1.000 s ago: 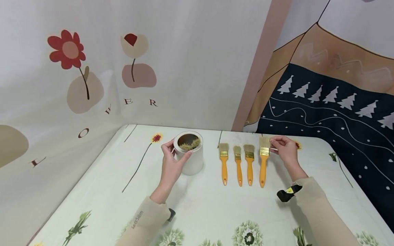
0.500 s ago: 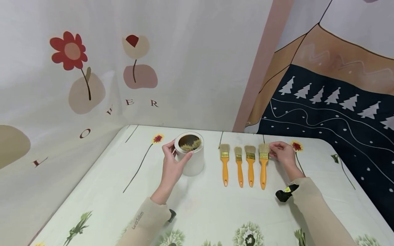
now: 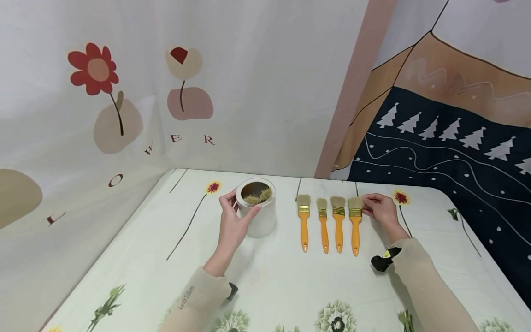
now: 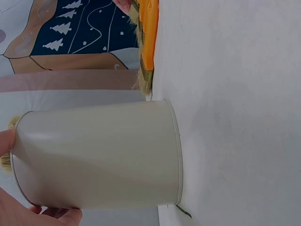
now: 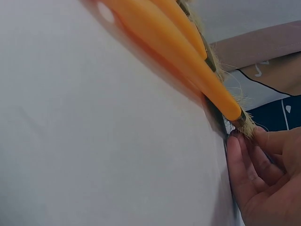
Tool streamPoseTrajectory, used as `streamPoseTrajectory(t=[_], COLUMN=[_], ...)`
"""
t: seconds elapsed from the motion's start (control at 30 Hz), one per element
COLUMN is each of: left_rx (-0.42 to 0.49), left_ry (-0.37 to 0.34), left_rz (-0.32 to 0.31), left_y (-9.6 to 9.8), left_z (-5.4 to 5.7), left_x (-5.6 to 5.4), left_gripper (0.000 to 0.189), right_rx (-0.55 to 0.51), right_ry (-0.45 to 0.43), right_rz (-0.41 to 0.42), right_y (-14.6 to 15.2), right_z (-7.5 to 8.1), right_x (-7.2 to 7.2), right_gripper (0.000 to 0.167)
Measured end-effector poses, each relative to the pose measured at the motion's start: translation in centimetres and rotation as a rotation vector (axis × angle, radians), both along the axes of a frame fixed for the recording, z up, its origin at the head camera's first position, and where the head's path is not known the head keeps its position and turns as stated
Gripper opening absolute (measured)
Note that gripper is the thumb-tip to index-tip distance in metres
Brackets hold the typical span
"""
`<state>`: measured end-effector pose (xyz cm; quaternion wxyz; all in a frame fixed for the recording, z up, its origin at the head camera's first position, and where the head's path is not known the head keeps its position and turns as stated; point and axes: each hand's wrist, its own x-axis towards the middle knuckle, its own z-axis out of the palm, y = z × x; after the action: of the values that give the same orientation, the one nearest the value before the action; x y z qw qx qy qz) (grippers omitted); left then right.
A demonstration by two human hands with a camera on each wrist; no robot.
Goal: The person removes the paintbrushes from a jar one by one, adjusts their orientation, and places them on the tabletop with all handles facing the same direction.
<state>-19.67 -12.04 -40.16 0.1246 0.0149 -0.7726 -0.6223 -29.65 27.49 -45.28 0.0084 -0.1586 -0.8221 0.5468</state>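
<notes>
My left hand [image 3: 233,225] grips the rim of a white cylindrical can [image 3: 263,222], thumb at the front and fingers round the left side. Tan bristles [image 3: 258,197] show in the can's mouth; whatever lies below them is hidden. To its right, several paintbrushes with orange handles lie in a row, bristles pointing away. At the row's right end, my right hand [image 3: 382,212] pinches the bristle end of the rightmost paintbrush [image 3: 355,233] between thumb and fingers. The right wrist view has those fingertips [image 5: 237,141] right at its bristles.
The other brushes, including the leftmost paintbrush [image 3: 304,228] and a narrower paintbrush [image 3: 323,228], lie between the can and my right hand. A flower-print cloth [image 3: 274,281] covers the table. Printed curtains [image 3: 265,92] hang directly behind its far edge.
The rightmost paintbrush has come down and slightly toward me, level with the row, my right hand moving with it. My left hand and the can have stayed in place.
</notes>
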Motion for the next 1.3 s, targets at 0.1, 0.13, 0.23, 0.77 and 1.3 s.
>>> streamPoseTrajectory(t=[0.1,0.13,0.23,0.77,1.3], left_rx=[-0.001,-0.001,0.003,0.01,0.008], left_ry=[-0.002,-0.002,-0.004,0.007,0.007], left_rz=[0.002,0.002,0.001,0.002,0.001], left_y=[0.0,0.0,0.1,0.1,0.0], left_z=[0.0,0.0,0.0,0.0,0.0], left_x=[0.0,0.0,0.0,-0.1,-0.2], left_gripper=[0.078,0.078,0.078,0.078,0.077], right_rx=[0.01,0.012,0.007,0.06,0.072], right_ry=[-0.001,-0.005,-0.004,0.04,0.085], right_rz=[0.007,0.008,0.015,0.03,0.058], right_y=[0.0,0.1,0.2,0.8,-0.1], right_z=[0.1,0.2,0.5,1.8,2.8], right_x=[0.1,0.1,0.3,0.9,1.1], right_gripper=[0.035,0.034,0.034,0.033,0.03])
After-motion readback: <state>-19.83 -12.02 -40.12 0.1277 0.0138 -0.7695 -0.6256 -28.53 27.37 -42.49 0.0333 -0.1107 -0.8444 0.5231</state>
